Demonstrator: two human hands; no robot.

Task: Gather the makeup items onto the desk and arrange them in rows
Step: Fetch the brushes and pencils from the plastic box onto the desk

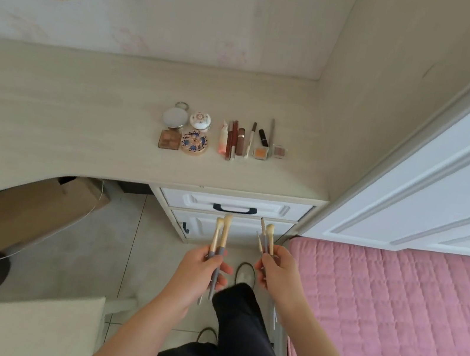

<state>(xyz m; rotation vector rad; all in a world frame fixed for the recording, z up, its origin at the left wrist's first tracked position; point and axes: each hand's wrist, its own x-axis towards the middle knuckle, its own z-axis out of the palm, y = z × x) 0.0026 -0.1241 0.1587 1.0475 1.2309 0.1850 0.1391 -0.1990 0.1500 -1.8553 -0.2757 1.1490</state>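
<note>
Below the tabletop (pixel 83 109) edge, both hands apart: left hand (pixel 203 269) grips two brushes (pixel 220 237), right hand (pixel 279 270) pinches smaller brushes (pixel 266 237), likely split for carrying. Other makeup (pixel 222 136) already sits in rows on top.

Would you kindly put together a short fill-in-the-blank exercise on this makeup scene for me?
1. The left hand and the right hand each hold a bunch of makeup ____.
2. The left hand grips ____ of them.
3. The compacts lie in rows on the ____.
4. The quilt on the right is ____ in colour.

Missing words: brushes; two; desk; pink.
</note>
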